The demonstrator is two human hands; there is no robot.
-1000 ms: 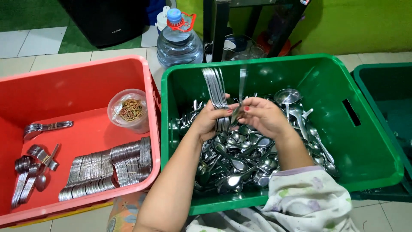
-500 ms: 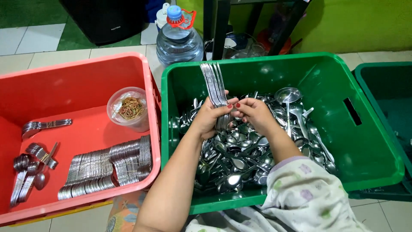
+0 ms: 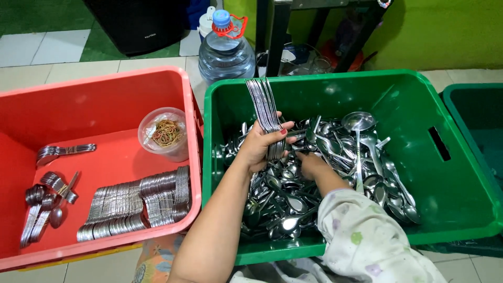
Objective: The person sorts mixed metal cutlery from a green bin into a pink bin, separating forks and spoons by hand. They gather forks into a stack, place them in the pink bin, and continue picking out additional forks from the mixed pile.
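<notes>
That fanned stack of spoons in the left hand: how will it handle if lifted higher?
The spoon stack is polished metal, so probably slippery and stiff. No band shows, and the handles fan out above the left hand, so pieces may slide apart. Likely heavy for its size.

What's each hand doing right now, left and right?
Left hand: closed on a bundle of spoons.
Right hand: down in the loose spoon pile; grip cannot be told.

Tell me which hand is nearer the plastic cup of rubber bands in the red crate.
Left. The left hand grips a bunch of spoons at the green crate's left side, closer to the cup. The right hand digs in the spoon pile, farther right.
</notes>
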